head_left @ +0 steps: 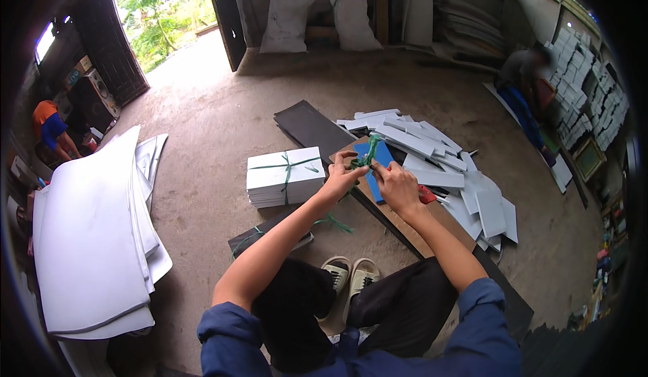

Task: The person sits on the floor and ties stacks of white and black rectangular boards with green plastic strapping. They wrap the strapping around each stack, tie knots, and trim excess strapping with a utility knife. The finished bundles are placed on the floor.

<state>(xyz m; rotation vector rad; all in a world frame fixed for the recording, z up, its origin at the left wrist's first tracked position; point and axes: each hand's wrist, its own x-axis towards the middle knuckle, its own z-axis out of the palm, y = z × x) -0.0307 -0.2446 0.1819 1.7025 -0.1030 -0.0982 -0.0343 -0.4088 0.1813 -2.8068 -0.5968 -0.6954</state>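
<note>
Both of my hands meet in front of me over a long board (432, 234), closed on a tangle of green string (368, 153). My left hand (344, 174) pinches it from the left, while my right hand (397, 186) grips it from the right with fingers curled. Beneath the hands a blue flat piece (383, 153) lies on the board. To the left of my left hand stands a stack of white rectangular pieces (283, 178), bound crosswise with green string. A dark bundle (266, 232), also tied with green string, lies under my left forearm. Beside my right wrist is a red object (426, 195), partly covered.
Loose white strips (432, 151) heap up at the right. Large white sheets (94, 242) are piled on the left. One person (530, 80) sits far right; another (54, 130) bends at the far left. White sacks (287, 22) lean at the back beside an open doorway.
</note>
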